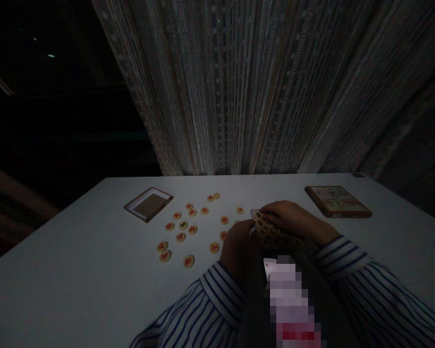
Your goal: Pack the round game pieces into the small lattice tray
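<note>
Round Chinese chess pieces (192, 229) are scattered over the white table to the left of my hands. Most show red characters; one piece (183, 225) bears a dark mark. Close to my body is a tan-and-dark patterned thing (271, 234) with a pale, clear-looking edge at its far left corner; in this dim light I cannot make out its kind. My left hand (239, 244) is closed at its left side, partly hiding the nearest pieces. Across its far right side curls my right hand (288, 216), gripping it, with the thumb hidden.
A shallow framed box part (148, 205) lies at the left back of the table. Toward the right back rests a flat wooden box or lid (338, 201) with a picture on it. Behind the white table (94, 261) hangs a striped curtain (232, 96).
</note>
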`<state>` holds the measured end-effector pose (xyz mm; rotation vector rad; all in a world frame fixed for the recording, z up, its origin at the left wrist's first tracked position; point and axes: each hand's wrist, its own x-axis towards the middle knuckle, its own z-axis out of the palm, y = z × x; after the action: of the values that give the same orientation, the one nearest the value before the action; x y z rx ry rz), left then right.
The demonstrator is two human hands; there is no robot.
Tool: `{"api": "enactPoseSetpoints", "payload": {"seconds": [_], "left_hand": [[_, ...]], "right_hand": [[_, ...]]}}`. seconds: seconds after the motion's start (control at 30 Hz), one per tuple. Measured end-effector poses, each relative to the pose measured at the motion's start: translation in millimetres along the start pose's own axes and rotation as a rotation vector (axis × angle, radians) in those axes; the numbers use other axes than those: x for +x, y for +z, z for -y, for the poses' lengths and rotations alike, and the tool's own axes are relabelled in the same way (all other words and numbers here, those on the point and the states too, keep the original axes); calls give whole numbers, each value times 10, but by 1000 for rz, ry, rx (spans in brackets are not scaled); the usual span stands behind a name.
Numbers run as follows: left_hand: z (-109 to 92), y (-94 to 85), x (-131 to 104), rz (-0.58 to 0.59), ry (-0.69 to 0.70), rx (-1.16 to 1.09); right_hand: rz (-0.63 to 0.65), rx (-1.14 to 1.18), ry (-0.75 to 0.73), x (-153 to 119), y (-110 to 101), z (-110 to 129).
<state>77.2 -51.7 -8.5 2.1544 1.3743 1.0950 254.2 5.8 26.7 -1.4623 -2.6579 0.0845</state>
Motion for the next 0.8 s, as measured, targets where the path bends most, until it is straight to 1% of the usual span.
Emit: {"api": "enactPoseSetpoints", "payload": {"seconds": [0.1,0.33,0.8], "left_hand": [[-6,-2,2,1,6,14],[-9,-2,-1,-13,19,0],[3,23,18,12,-13,-4]], "right_hand": [[26,2,-16,-4,-4,7],[13,-18,-37,-3,37,-20],[22,-49,7,7,-6,48]]}}
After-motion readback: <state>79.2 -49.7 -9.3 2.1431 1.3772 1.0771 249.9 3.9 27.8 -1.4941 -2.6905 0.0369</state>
